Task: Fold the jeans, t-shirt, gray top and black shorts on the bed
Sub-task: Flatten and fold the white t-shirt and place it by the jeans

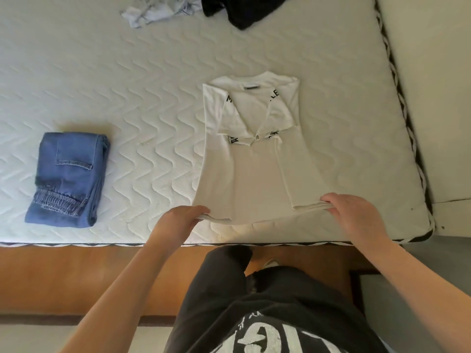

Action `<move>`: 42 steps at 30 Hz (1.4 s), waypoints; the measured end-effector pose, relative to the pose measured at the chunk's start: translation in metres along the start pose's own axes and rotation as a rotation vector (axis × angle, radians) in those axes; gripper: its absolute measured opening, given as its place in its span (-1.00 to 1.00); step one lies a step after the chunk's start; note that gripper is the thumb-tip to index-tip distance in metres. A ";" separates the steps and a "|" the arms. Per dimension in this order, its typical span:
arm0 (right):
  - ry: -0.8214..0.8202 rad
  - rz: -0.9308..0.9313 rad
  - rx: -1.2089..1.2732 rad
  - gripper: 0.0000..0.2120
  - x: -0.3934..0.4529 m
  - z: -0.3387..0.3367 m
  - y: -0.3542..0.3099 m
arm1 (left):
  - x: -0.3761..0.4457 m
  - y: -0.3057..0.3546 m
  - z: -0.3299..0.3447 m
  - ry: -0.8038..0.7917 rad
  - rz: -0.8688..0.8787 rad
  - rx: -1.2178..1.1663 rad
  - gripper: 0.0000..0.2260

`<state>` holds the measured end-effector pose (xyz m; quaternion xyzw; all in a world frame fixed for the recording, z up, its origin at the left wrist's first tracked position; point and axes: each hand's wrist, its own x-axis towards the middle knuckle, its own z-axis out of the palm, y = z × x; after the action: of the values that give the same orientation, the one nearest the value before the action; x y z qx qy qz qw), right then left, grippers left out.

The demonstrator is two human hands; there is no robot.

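A white t-shirt (252,159) with black lettering lies on the bed, its sleeves and sides folded inward, collar pointing away from me. My left hand (178,220) pinches the hem's left corner. My right hand (354,212) pinches the hem's right corner, and the hem is lifted slightly off the mattress. Folded blue jeans (68,179) sit at the left of the bed. A crumpled gray top (158,11) and black shorts (239,11) lie at the far edge, partly cut off by the frame.
The white quilted mattress (127,85) has a braided black-and-white edge (397,80) on the right, with pale floor beyond it. A wooden bed frame (76,276) runs along the near side, against my legs.
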<state>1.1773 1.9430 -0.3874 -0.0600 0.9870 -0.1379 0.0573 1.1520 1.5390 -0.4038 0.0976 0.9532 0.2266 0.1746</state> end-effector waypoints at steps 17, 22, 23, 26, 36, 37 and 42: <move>-0.161 -0.086 0.074 -0.77 -0.066 -0.064 -0.032 | -0.062 0.043 -0.063 -0.306 -0.004 0.159 -0.74; -0.112 -0.138 0.092 -0.82 -0.031 -0.070 -0.038 | -0.023 0.033 -0.077 -0.301 0.004 0.131 -0.76; -0.111 -0.145 0.084 -0.80 -0.023 -0.072 -0.039 | -0.014 0.030 -0.080 -0.301 0.005 0.128 -0.76; -0.150 -0.132 0.059 -0.77 0.003 -0.079 -0.037 | 0.014 0.021 -0.091 -0.358 0.039 0.150 -0.77; -0.387 -0.013 0.099 -0.73 0.092 -0.094 -0.016 | 0.130 0.011 -0.140 -0.562 0.152 0.163 -0.74; -0.398 -0.016 0.092 -0.71 0.101 -0.094 -0.014 | 0.141 0.011 -0.143 -0.575 0.155 0.180 -0.75; -0.429 -0.030 0.071 -0.73 0.158 -0.092 -0.005 | 0.192 0.014 -0.150 -0.624 0.138 0.248 -0.74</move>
<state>1.0101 1.9411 -0.3129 -0.1004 0.9457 -0.1576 0.2659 0.9202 1.5428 -0.3274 0.2472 0.8653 0.0794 0.4288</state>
